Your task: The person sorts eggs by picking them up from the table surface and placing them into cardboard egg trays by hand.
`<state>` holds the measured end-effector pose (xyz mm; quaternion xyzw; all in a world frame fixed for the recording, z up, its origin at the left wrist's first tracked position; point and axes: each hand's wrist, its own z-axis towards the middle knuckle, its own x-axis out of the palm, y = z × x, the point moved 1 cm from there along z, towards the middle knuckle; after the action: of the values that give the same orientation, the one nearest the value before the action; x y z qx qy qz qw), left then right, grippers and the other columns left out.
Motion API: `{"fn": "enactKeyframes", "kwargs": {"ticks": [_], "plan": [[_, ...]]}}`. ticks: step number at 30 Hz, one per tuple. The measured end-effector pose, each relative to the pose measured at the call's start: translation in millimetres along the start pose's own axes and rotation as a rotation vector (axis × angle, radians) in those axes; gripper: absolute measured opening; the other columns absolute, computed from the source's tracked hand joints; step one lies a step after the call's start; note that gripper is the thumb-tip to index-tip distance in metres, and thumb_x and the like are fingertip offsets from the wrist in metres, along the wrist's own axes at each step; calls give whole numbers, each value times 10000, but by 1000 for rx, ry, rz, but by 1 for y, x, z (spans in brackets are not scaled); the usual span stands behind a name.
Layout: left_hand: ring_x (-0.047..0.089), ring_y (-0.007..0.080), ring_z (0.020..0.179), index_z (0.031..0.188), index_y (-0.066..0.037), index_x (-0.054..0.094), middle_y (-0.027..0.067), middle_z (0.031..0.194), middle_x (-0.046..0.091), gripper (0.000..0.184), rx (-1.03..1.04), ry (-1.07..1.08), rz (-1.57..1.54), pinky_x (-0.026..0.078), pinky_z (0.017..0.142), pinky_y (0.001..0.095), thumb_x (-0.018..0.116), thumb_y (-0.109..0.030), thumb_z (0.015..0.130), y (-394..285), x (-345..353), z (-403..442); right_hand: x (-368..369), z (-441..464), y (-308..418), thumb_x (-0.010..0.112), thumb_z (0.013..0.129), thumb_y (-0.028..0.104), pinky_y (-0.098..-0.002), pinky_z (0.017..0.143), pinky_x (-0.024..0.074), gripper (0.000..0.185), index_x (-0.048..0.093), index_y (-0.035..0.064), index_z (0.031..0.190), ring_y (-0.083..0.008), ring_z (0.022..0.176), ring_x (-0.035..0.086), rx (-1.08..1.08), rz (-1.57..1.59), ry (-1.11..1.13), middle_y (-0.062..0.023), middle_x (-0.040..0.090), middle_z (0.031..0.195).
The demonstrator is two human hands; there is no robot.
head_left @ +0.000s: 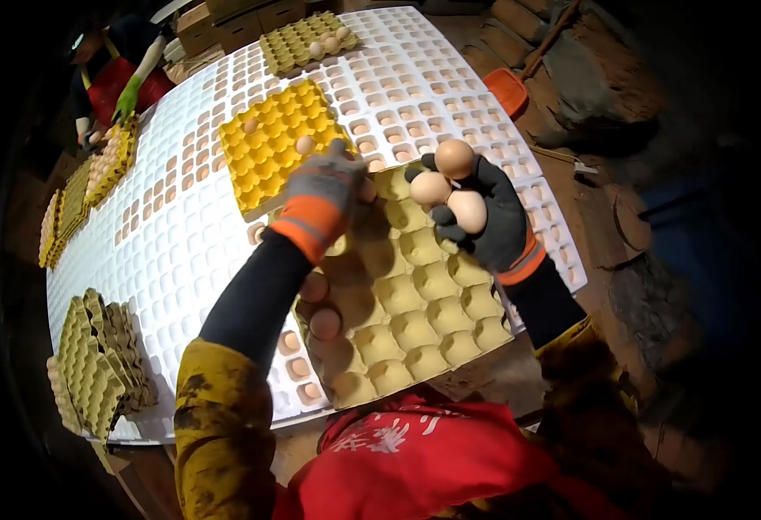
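Observation:
My right hand (pixel 493 208), in a dark glove with an orange cuff, is closed around three eggs (pixel 467 211), palm up, above the right side of a pulp egg tray (pixel 402 325). My left hand (pixel 324 186), in a grey glove, is over the tray's upper left corner, beside a yellow egg tray (pixel 268 130). Its fingers are curled and partly hidden, with an egg (pixel 367 191) showing at their inner side. Along the pulp tray's left edge sit a brown egg (pixel 325 323) and another egg (pixel 314 287). The yellow tray holds a few eggs, including one (pixel 305 145) near my fingers.
A large white celled board (pixel 194 282) spreads beneath, many cells holding eggs. Stacked pulp trays (pixel 99 364) stand at its lower left, another tray (pixel 298 43) at the far end. A co-worker in a red apron (pixel 116 87) handles trays at the left. An orange dustpan (pixel 507 92) lies right.

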<state>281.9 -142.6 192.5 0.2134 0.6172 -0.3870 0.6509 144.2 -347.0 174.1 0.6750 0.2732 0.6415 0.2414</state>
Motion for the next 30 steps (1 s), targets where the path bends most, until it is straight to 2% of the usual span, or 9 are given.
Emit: {"fn": "enactKeyframes", "kwargs": {"ticks": [3, 5, 7, 11, 16, 18, 22, 25, 30], "plan": [[653, 238, 858, 1136, -37, 663, 118, 1136, 635, 358, -38, -238, -577, 532, 720, 349, 691, -318, 916, 15, -16, -31, 20, -26, -12, 414, 1041, 396, -320, 550, 491, 520, 493, 11, 1381, -210, 746, 626, 87, 224, -52, -192, 593, 1310], [609, 176, 704, 1211, 0, 612, 136, 1070, 646, 503, -434, 95, -1429, 495, 607, 294, 537, -449, 995, 28, -41, -73, 26, -37, -32, 428, 1033, 369, -338, 534, 502, 469, 514, 44, 1360, -220, 778, 654, 78, 176, -39, -170, 593, 1312], [555, 166, 578, 1290, -22, 559, 171, 1049, 651, 616, -316, 13, -1863, 441, 519, 263, 385, -548, 1022, 49, -26, -124, 50, -45, -49, 440, 1031, 357, -343, 528, 509, 453, 520, 44, 1348, -218, 785, 666, 161, 233, -51, -165, 609, 1288], [509, 175, 520, 1307, -37, 536, 211, 1123, 649, 649, -657, -184, -1971, 407, 481, 275, 358, -590, 1018, 100, -6, -267, 129, -53, -115, 488, 1007, 353, -257, 559, 449, 497, 493, 10, 1366, -122, 693, 565, 143, -321, -89, -65, 614, 1036], [520, 134, 540, 1205, -35, 609, 67, 863, 606, 452, -1173, -392, -1400, 415, 476, 272, 550, -421, 977, 176, 22, -459, 225, -40, -227, 659, 884, 107, -259, 591, 500, 420, 572, 26, 1287, -110, 702, 614, 499, -414, -121, -76, 638, 965], [550, 100, 557, 1202, -49, 643, 6, 785, 586, 356, -1316, -434, -1318, 441, 474, 249, 705, -238, 907, 190, 21, -490, 233, -21, -291, 757, 823, 127, -341, 738, 540, 466, 602, 56, 1257, -200, 896, 639, 310, -791, -42, -103, 632, 1086], [630, 167, 853, 1233, -31, 627, 76, 1143, 587, 455, -1098, -409, -983, 544, 619, 283, 802, -114, 822, 203, 35, -495, 219, -9, -365, 764, 791, 165, -421, 889, 531, 465, 616, 95, 1226, -339, 1086, 608, -89, -1416, 87, -161, 592, 1196], [648, 280, 958, 1239, -105, 645, 115, 1202, 581, 478, -664, -340, -501, 558, 743, 369, 803, -174, 794, 204, 36, -466, 221, -4, -397, 750, 788, 210, -435, 868, 540, 455, 612, 120, 1212, -370, 1082, 612, -81, -1697, 43, -170, 548, 1281], [632, 365, 1053, 1332, -174, 579, 184, 1298, 536, 568, -587, 114, -197, 556, 820, 438, 758, -344, 820, 207, 63, -428, 194, -3, -428, 713, 822, 214, -442, 885, 530, 429, 616, 159, 1236, -356, 1115, 603, -47, -1874, -107, -158, 528, 1326]]}}
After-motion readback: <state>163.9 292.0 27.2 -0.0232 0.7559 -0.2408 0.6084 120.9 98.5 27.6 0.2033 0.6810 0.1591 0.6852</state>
